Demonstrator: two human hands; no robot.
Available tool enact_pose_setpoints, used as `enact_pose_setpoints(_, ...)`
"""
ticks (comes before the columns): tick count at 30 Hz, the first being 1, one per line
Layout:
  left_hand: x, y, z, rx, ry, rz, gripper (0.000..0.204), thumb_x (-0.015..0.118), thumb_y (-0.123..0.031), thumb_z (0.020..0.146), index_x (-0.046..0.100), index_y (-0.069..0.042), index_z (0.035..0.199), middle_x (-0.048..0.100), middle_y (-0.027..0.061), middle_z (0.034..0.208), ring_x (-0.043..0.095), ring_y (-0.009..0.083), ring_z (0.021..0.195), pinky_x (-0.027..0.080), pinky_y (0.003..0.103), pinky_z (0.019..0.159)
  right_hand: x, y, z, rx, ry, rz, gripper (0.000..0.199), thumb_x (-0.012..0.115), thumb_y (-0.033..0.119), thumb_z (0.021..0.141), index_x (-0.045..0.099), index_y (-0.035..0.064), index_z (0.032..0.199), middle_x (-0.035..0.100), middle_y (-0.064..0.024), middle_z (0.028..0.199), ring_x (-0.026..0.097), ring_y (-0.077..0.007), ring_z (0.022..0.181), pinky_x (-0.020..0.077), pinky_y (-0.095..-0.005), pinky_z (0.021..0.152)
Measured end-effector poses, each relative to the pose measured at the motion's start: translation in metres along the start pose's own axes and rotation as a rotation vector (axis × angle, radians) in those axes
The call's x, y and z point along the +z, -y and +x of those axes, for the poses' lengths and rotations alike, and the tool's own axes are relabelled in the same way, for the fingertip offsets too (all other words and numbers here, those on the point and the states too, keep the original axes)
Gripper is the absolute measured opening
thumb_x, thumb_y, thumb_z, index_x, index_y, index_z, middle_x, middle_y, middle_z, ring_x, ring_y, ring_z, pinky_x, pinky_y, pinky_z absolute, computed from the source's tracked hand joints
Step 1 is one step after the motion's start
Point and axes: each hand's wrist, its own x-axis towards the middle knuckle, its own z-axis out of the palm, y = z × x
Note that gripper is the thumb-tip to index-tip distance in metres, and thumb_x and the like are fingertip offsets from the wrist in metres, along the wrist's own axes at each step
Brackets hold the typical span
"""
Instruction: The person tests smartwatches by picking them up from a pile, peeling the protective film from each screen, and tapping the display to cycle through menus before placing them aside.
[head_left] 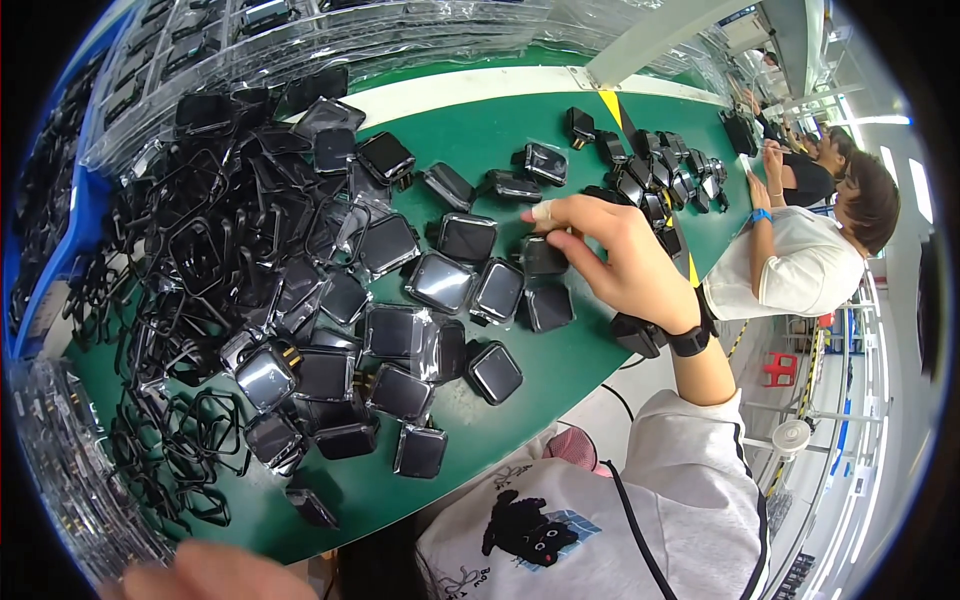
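Note:
My right hand (625, 258) reaches over the green table, with a black band on its wrist and a wrap on one fingertip. Its thumb and index finger close at the upper edge of a dark square watch case (545, 256). Around it lie several similar watch cases with glossy faces, among them one watch case (497, 290) and another watch case (550, 308) just nearer. Some carry clear film and small gold-coloured tabs. At the lower left edge my left hand (215, 575) is blurred and partly cut off, so its fingers cannot be read.
A tangled heap of black square frames (200, 270) covers the table's left. Clear plastic trays (400, 45) line the back, and a blue bin (75, 235) stands far left. More watch cases (660, 170) lie right, near a co-worker in a white shirt (805, 265).

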Motion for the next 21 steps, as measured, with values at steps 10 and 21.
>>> enact_pose_setpoints(10, 0.001, 0.059, -0.011, -0.52, -0.053, -0.019, 0.017, 0.055, -0.015, 0.081, 0.039, -0.01, 0.081, 0.037, 0.0044, 0.087, 0.035, 0.0125, 0.073, 0.03, 0.024, 0.062, -0.041, -0.025, -0.014, 0.171, -0.069, -0.365, 0.039, 0.072, 0.001, 0.067, 0.058, 0.0018, 0.103, 0.059, -0.012, 0.103, 0.055, -0.0293, 0.095, 0.046, -0.035, 0.079)
enact_pose_setpoints(21, -0.001, 0.068, -0.01, -0.949, 0.206, -0.395, 0.068, 0.055, 0.007, 0.082, 0.019, -0.006, 0.138, 0.048, 0.0175, 0.118, 0.056, 0.0198, 0.086, 0.048, 0.028, 0.071, -0.042, 0.035, 0.022, -0.272, 0.156, 0.237, 0.048, 0.071, 0.005, 0.068, 0.055, -0.001, 0.112, 0.059, -0.0144, 0.113, 0.053, -0.0329, 0.107, 0.0437, -0.0395, 0.09)
